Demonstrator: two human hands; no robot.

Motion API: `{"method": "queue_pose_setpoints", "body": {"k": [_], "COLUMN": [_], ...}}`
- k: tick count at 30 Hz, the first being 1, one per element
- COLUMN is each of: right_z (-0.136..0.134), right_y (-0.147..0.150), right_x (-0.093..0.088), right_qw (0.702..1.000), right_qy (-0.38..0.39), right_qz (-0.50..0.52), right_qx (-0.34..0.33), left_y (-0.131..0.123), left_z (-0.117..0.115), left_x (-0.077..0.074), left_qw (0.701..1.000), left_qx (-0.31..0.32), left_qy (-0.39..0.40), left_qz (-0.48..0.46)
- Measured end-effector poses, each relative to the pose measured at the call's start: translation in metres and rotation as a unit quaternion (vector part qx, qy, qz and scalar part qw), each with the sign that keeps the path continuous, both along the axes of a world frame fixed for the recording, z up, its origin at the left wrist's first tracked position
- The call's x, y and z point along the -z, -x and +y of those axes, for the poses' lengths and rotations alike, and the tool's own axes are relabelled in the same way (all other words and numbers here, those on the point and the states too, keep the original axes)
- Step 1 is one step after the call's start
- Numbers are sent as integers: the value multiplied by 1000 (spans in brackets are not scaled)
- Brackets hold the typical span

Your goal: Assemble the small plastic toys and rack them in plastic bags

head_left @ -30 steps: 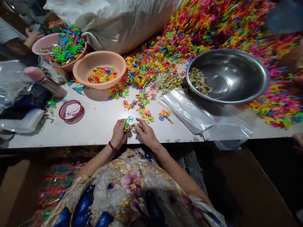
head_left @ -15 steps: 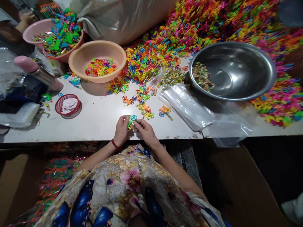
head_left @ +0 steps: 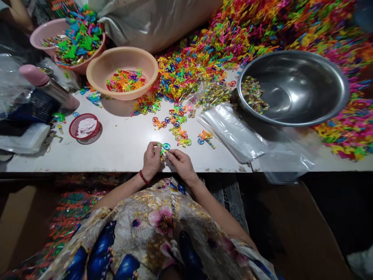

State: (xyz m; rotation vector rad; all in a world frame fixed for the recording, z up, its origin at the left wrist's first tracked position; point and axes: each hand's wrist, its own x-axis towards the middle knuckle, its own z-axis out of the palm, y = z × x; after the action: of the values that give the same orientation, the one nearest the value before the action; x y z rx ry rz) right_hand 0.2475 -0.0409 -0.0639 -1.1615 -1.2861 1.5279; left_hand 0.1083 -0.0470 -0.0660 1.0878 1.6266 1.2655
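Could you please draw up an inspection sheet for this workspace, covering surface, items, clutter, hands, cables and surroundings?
Surface: white table, dark marks along its front edge.
Items: small multicoloured plastic piece between the hands; details too small to tell.
Clutter: heaped colourful parts; clear bags, one overhanging the front edge.
Hands: left hand grips the piece; right hand has fingertips against it.
Cables: nothing seen.
Surroundings: steel bowl, peach basin, large sack; another person's arm upper left.
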Motion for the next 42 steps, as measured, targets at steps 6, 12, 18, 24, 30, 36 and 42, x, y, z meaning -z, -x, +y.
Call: {"method": "queue_pose_setpoints", "body": {"k": [6, 12, 18, 24, 30, 36, 42], "right_z": [-8, -17, -4, 28, 103, 175, 187], "right_y": [1, 4, -48, -111, -91, -53, -27], "right_x": [3, -4, 1, 11, -3, -21, -23], "right_qw": [993, 981, 967, 803, 820, 810, 810], "right_qy": [-101, -153, -120, -283, -304, -203, -203], "right_qz": [-57, -118, -183, -463, -472, -550, -547], "right_qx": [9, -2, 131, 248, 109, 22, 60], "left_y": [1, -6, -18, -35, -42, -11, 14], "left_z": [-1, -1, 22, 55, 60, 50, 49], "left_x": [-2, 0, -2, 5, 18, 19, 8], "left_qw": [1000, 998, 996, 876, 846, 954, 993], "left_qx": [5, -9, 47, 310, 286, 131, 12], "left_qy": [11, 8, -30, -161, -168, -153, 11], "left_qz": [21, -60, -65, 333, 417, 223, -121]}}
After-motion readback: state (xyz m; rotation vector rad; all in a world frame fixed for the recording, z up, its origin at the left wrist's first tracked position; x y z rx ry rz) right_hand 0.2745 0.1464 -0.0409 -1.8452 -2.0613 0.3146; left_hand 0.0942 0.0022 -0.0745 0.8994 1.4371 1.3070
